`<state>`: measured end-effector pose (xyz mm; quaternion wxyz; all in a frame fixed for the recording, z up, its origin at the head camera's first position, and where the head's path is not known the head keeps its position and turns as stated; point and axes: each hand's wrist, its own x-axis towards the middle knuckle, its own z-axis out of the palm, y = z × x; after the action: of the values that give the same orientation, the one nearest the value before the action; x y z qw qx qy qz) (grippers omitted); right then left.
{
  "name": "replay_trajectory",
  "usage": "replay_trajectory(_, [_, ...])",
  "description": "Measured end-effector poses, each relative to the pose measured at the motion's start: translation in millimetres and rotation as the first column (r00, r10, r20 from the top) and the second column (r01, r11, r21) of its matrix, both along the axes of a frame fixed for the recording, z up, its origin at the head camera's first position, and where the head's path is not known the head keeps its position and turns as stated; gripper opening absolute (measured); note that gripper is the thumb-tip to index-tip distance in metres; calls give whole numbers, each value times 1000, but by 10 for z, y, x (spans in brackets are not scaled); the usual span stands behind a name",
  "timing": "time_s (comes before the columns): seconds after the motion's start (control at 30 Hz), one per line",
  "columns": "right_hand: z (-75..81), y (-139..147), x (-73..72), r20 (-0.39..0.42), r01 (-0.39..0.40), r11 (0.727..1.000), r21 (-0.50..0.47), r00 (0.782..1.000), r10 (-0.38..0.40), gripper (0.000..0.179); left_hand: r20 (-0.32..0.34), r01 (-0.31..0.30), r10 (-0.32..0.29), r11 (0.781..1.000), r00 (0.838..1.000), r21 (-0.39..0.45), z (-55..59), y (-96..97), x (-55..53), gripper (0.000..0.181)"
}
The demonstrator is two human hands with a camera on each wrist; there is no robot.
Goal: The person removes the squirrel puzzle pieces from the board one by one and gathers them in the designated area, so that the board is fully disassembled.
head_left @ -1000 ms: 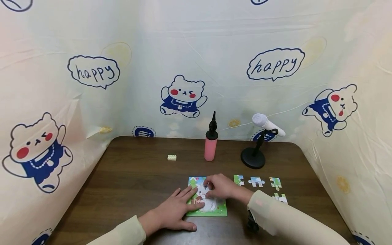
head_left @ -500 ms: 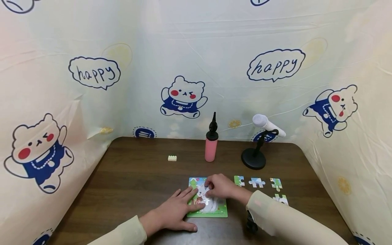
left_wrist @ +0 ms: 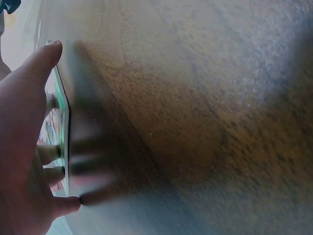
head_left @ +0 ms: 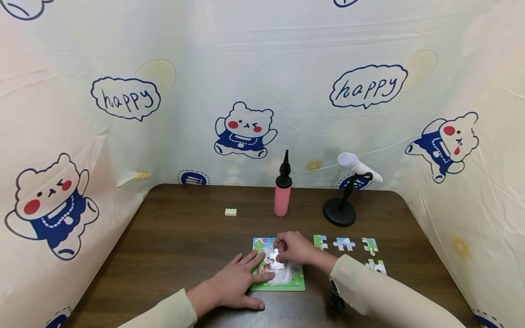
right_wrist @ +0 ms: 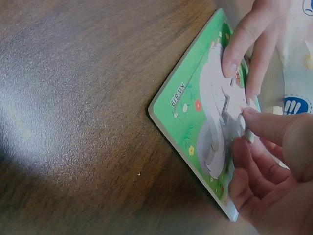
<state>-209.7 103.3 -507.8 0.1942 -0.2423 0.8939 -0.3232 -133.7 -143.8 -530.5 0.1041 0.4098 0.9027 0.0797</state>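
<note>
A puzzle board (head_left: 293, 286) with a green border and a white animal picture lies on the table near its front. My left hand (head_left: 231, 284) rests on the board's left side with fingers spread. In the left wrist view, the fingertips of that hand (left_wrist: 24, 112) reach over the board's edge. My right hand (head_left: 298, 248) pinches a white puzzle piece (right_wrist: 234, 105) between thumb and fingers over the middle of the board. The piece is tilted, and part of it is hidden behind the fingers. Left-hand fingers press the board beside it.
Several loose puzzle pieces (head_left: 343, 244) lie to the right of the board. Behind stand a pink hand pump (head_left: 281, 200) with a black top and a white microphone (head_left: 358, 166) on a black stand (head_left: 339, 213). A pale toy brick (head_left: 230, 212) lies at the back left.
The white puzzle piece in my right hand has come up from the board and now stands out tilted. The right hand has barely shifted. My left hand has stayed in place.
</note>
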Motion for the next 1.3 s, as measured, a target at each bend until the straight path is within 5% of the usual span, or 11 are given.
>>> replay_trajectory(0.23, [69, 84, -19, 53, -5, 994, -106, 999, 11, 18, -14, 5, -6, 1000, 1000, -8, -17, -6, -1, 72])
replay_trajectory(0.37, [150, 183, -35, 14, -17, 992, -126, 1000, 19, 19, -3, 1, -1, 1000, 1000, -13, -12, -5, -10, 72])
replay_trajectory(0.63, [244, 638, -49, 25, -12, 988, -152, 1000, 16, 18, 21, 3, -3, 1000, 1000, -8, -11, 6, -29, 72])
replay_trajectory(1.07, [115, 1580, 84, -3, 91, 988, -127, 996, -92, 18, 39, -2, 2, 1000, 999, 11, -5, -2, -9, 72])
replay_trajectory(1.3, [73, 1865, 192, 47, 157, 981, -110, 987, -153, 15, 51, -17, 17, 1000, 999, 3, 14, 7, -15, 72])
